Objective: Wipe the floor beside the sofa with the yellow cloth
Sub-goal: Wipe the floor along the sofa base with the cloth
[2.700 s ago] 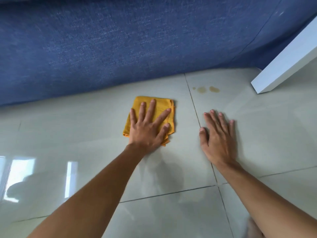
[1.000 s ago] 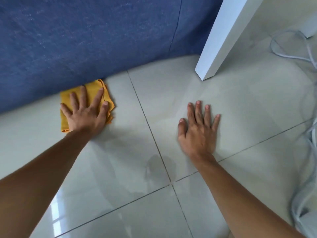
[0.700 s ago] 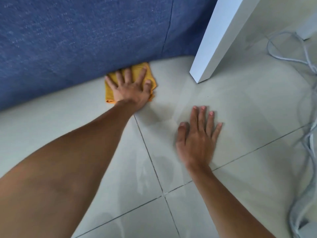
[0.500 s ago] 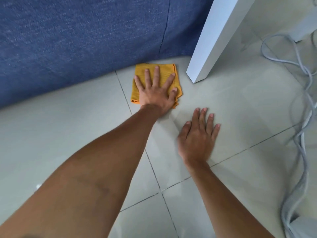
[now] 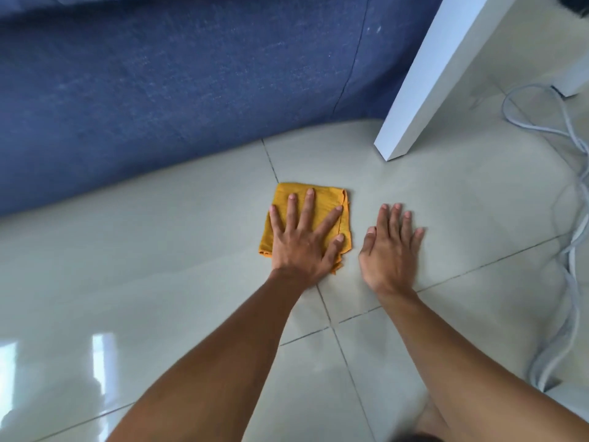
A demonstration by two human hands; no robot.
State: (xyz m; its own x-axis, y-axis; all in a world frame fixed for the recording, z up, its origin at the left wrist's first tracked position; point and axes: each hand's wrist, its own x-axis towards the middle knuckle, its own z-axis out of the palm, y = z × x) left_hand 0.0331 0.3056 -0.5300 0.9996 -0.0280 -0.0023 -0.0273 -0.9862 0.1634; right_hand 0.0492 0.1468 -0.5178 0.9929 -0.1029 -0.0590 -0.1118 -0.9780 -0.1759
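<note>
A folded yellow cloth (image 5: 326, 197) lies flat on the pale glossy floor tiles (image 5: 159, 256), a short way out from the base of the blue sofa (image 5: 159, 90). My left hand (image 5: 302, 247) presses down on the cloth with its fingers spread, covering most of it. Just right of the cloth, my right hand (image 5: 390, 250) rests palm down on the bare tile, fingers apart, holding nothing. A tile joint runs under the cloth's left part.
A white table leg (image 5: 424, 74) stands on the floor right of the sofa's corner. Pale grey cables (image 5: 573, 250) loop along the right edge. Window light reflects off the tiles at the lower left.
My left hand has slid the cloth back from the sofa's base and table leg, toward me. The right hand has stayed planted on the tile.
</note>
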